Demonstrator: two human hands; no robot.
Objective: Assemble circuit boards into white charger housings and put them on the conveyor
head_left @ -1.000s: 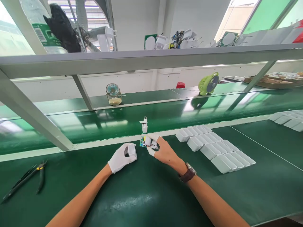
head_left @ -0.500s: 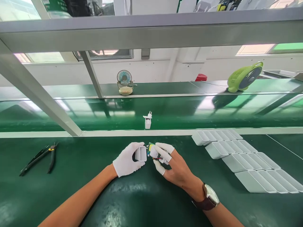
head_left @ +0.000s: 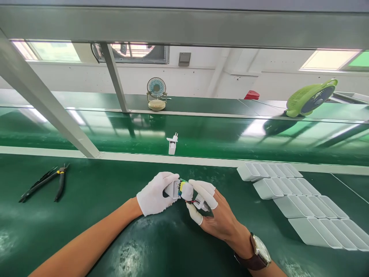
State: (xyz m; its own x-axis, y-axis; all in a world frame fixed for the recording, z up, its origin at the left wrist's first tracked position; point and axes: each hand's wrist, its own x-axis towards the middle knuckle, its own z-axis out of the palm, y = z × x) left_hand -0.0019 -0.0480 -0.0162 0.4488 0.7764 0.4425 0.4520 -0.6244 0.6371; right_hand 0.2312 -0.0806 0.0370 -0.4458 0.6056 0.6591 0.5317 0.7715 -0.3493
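My left hand (head_left: pixel 157 194), in a white glove, is closed around a white plastic charger housing (head_left: pixel 172 189) whose open end faces right. My right hand (head_left: pixel 211 206), with white finger cots and a wristwatch, grips a small circuit board (head_left: pixel 182 187) carrying a yellow part and a white rounded block. The board's left edge is at the mouth of the housing, seemingly partly inside. Thin red and black wires run from the board to a white plug piece (head_left: pixel 201 202) under my right fingers, which partly hide it.
Several rows of white housings (head_left: pixel 314 206) lie on the green table at right. Black-handled cutters (head_left: pixel 47 182) lie at left. Beyond the table's rail, a white plug adapter (head_left: pixel 172 144) rests on the green belt. A small fan (head_left: pixel 156 92) and a green fan (head_left: pixel 311 98) stand behind.
The circuit board has come left to the mouth of the housing, closing the gap between them. The housing has turned slightly. The whole view has shifted a little.
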